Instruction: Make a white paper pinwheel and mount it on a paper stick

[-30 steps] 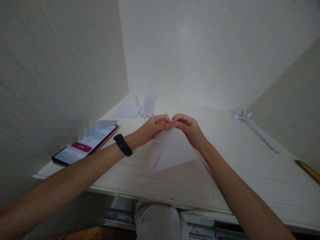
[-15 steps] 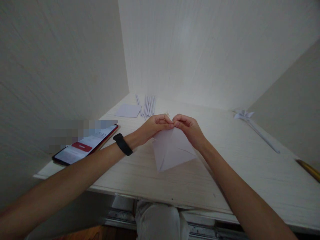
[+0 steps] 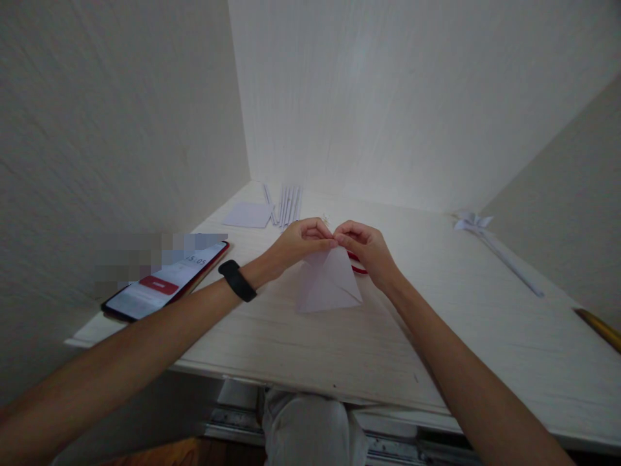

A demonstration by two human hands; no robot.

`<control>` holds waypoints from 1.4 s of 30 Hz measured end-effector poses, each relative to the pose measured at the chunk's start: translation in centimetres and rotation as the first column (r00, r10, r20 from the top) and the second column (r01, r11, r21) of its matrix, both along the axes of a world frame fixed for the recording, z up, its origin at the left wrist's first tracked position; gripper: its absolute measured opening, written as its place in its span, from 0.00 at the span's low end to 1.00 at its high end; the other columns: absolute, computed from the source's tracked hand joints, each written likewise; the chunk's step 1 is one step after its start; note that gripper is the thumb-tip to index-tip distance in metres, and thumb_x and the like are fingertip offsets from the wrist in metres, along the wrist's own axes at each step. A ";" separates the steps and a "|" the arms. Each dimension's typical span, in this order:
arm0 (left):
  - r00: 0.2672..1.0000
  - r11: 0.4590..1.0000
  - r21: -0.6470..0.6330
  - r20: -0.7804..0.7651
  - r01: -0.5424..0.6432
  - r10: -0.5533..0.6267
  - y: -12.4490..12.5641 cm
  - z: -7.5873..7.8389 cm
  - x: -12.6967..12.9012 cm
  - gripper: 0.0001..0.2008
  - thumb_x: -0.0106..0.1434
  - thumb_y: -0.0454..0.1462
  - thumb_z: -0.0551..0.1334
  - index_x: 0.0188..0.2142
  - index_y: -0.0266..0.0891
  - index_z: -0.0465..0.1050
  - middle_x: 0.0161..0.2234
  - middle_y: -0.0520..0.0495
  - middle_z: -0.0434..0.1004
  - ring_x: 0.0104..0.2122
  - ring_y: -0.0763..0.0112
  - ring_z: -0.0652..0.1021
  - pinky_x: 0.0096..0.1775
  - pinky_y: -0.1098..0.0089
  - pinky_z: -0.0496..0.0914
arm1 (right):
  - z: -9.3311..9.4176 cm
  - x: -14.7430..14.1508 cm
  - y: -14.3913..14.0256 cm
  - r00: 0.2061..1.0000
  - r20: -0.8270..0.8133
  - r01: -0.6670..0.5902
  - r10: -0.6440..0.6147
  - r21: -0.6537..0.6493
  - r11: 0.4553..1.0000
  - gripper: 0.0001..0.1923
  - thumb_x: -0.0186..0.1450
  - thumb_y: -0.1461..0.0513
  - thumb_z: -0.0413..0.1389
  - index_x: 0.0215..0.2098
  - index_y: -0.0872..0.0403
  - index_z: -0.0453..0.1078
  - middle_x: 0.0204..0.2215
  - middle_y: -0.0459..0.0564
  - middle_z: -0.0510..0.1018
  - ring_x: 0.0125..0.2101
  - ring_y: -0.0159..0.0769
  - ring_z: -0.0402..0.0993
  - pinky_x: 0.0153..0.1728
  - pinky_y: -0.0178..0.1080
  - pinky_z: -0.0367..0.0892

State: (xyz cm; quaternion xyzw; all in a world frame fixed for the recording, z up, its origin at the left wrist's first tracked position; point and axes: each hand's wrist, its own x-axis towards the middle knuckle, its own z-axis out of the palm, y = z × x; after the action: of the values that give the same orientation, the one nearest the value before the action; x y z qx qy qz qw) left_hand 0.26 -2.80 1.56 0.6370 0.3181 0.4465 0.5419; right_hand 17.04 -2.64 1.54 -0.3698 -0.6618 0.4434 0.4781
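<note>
A white folded paper sheet (image 3: pixel 328 281) is held up just above the pale wooden worktop (image 3: pixel 436 336). Its top corner is pinched by the left hand (image 3: pixel 298 241) and the right hand (image 3: pixel 366 249), whose fingers are shut tight on it and meet there. The paper hangs down from the fingers toward the person, its long way running from the fingers to the near edge. A red curved thing (image 3: pixel 356 264) peeks out under the right hand. A phone with a red case (image 3: pixel 167 281) lies well apart on the left. White paper strips (image 3: pixel 287 204) lie behind, and a folded white paper flower (image 3: pixel 473 223) on the far right.
</note>
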 end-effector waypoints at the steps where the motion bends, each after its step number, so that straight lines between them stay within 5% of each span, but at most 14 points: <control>1: 1.000 1.000 0.010 0.007 -0.001 0.001 0.0 0.0 0.0 0.13 0.50 0.40 0.68 0.28 0.36 0.67 0.26 0.52 0.74 0.26 0.78 0.73 0.29 0.75 0.63 | 0.0 0.0 -0.1 1.000 -0.008 -0.005 0.005 -0.005 1.000 0.11 0.53 0.54 0.61 0.27 0.53 0.70 0.26 0.45 0.73 0.28 0.30 0.67 0.31 0.35 0.63; 6: 0.999 0.998 0.060 0.045 -0.014 0.011 -0.2 0.3 -0.1 0.11 0.51 0.40 0.68 0.28 0.36 0.69 0.28 0.51 0.76 0.30 0.75 0.75 0.35 0.73 0.65 | 0.0 0.3 0.2 1.000 -0.023 0.012 -0.012 0.014 1.000 0.10 0.56 0.55 0.59 0.30 0.54 0.71 0.27 0.45 0.74 0.29 0.30 0.68 0.33 0.35 0.64; 9: 0.998 0.993 0.096 0.033 -0.064 0.061 -0.1 0.5 -0.2 0.11 0.51 0.41 0.67 0.28 0.35 0.71 0.30 0.49 0.76 0.33 0.73 0.75 0.38 0.71 0.66 | -0.5 0.8 1.0 0.977 0.152 0.125 -0.147 0.142 0.982 0.09 0.59 0.56 0.56 0.31 0.54 0.70 0.28 0.47 0.73 0.30 0.32 0.68 0.35 0.37 0.64; 13: 0.990 0.976 0.165 0.043 -0.141 0.136 0.4 0.5 -0.3 0.10 0.51 0.41 0.67 0.29 0.36 0.74 0.32 0.48 0.77 0.35 0.71 0.75 0.40 0.70 0.67 | -1.4 1.5 1.5 0.729 0.553 0.150 -0.404 0.446 0.882 0.02 0.59 0.64 0.55 0.31 0.55 0.68 0.33 0.51 0.71 0.33 0.35 0.66 0.37 0.39 0.62; 17: 0.977 0.961 0.183 0.083 -0.209 0.196 0.5 0.5 -0.4 0.08 0.51 0.40 0.67 0.28 0.37 0.75 0.33 0.47 0.77 0.36 0.70 0.75 0.40 0.70 0.66 | -1.9 2.1 1.4 0.546 0.750 0.067 -0.373 0.405 0.912 0.06 0.58 0.62 0.58 0.33 0.56 0.68 0.35 0.52 0.70 0.34 0.36 0.65 0.35 0.38 0.62; 26: 0.962 0.968 0.067 0.147 -0.240 0.229 1.1 0.3 -0.6 0.10 0.48 0.41 0.69 0.27 0.37 0.75 0.28 0.49 0.76 0.29 0.72 0.74 0.32 0.72 0.66 | -1.3 3.4 2.1 0.567 0.761 0.113 -0.314 0.306 0.945 0.07 0.57 0.61 0.58 0.32 0.57 0.71 0.33 0.53 0.74 0.32 0.35 0.68 0.33 0.36 0.62; 35: 0.943 0.939 0.120 0.129 -0.322 0.307 0.8 0.5 -0.6 0.10 0.50 0.41 0.67 0.29 0.36 0.76 0.33 0.46 0.78 0.34 0.70 0.75 0.38 0.70 0.67 | -0.9 4.7 2.3 0.545 0.803 0.175 -0.242 0.173 0.969 0.11 0.53 0.65 0.61 0.35 0.54 0.71 0.33 0.52 0.78 0.30 0.36 0.72 0.31 0.36 0.64; 42: 0.936 0.915 0.198 0.092 -0.353 0.341 0.7 0.4 -0.7 0.08 0.50 0.39 0.67 0.28 0.36 0.74 0.32 0.47 0.76 0.32 0.71 0.73 0.35 0.71 0.66 | -0.6 4.5 2.1 0.664 0.729 0.221 -0.163 0.017 0.975 0.12 0.52 0.61 0.61 0.35 0.55 0.72 0.32 0.53 0.78 0.28 0.35 0.72 0.27 0.35 0.63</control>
State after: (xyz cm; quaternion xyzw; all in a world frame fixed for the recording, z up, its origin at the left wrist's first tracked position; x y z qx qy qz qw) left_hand -0.45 -2.11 1.95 0.6120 0.3617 0.5841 0.3918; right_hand 21.51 -0.51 0.91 -0.5998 -0.7374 0.2316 0.2070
